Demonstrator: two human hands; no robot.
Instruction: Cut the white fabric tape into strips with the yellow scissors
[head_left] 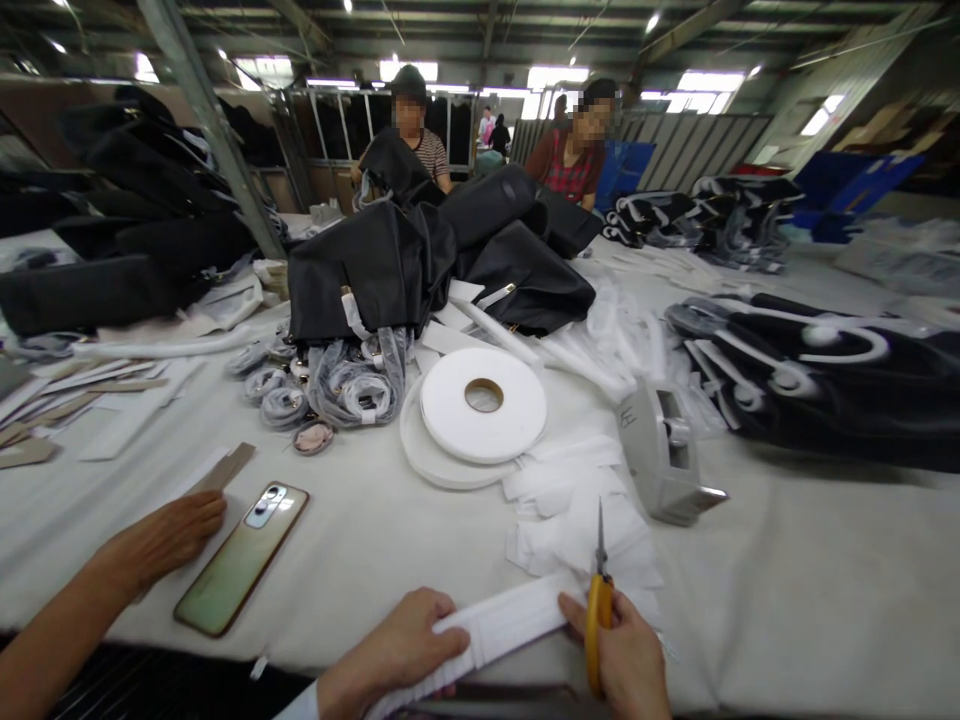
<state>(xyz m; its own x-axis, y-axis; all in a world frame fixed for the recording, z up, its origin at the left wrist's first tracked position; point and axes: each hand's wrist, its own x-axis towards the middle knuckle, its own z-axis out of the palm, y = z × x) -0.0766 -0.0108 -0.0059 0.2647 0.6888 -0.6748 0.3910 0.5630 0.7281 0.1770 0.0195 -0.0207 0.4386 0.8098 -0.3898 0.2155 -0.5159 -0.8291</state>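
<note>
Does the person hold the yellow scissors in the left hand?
No, the yellow scissors are in the right hand, and the left hand holds a folded white strip.

- Factory workshop under a steel-trussed roof [480,30] with strip lights
- Long table [780,590] covered in white cloth
- Heaps of black handbags [375,270] piled along it
- A roll of white tape [484,405] and a grey tape dispenser [664,450]
- Yellow-handled scissors [598,625] in hand
- Two co-workers [577,150] at the table's far end, more people beyond
</note>
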